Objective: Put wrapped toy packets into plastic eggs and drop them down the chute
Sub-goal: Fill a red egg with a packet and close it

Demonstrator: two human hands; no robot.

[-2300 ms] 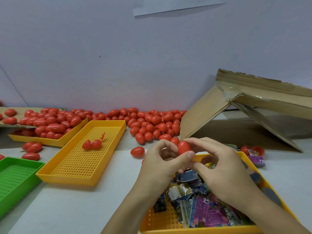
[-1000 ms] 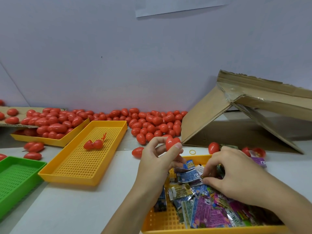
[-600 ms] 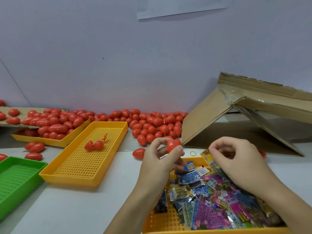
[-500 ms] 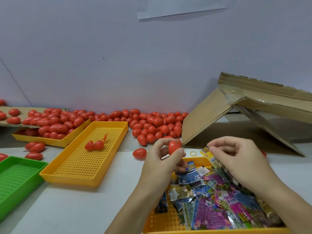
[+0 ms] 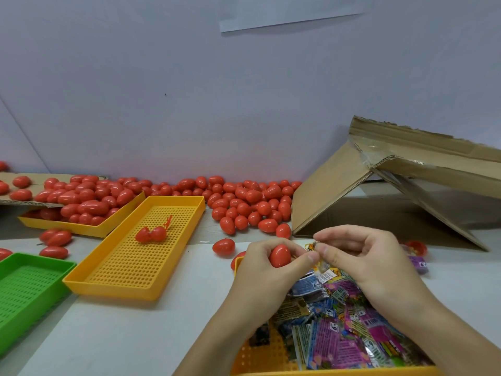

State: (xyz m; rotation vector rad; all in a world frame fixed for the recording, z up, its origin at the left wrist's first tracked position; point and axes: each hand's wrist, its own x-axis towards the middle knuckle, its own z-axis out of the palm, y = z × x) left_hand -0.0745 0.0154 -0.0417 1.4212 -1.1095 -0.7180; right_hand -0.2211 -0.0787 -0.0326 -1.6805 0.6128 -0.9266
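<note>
Above the yellow tray [image 5: 245, 359] of printed packets, the left hand [image 5: 267, 270] grips a glossy red egg [image 5: 280, 255]; the right hand [image 5: 363, 256] pinches a crinkled toy packet [image 5: 311, 246] beside it.

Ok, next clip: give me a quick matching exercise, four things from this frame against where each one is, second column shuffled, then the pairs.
Things:
1. red egg
2. toy packet
3. split-open egg
4. green tray

Places:
A. in the middle yellow tray
B. pinched by the right hand
C. at the left edge
D. held by the left hand

Pairs: 1-D, 2-B, 3-A, 4-C
</note>
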